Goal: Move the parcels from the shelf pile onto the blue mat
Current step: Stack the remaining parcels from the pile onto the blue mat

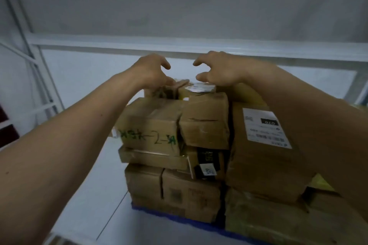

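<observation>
Parcels — just under both hands

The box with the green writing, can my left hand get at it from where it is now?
Probably yes: the box sits top left, its front and top bare, just below the left hand.

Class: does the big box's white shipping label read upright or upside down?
Upside down: the white label on the big box shows inverted digits.
</observation>
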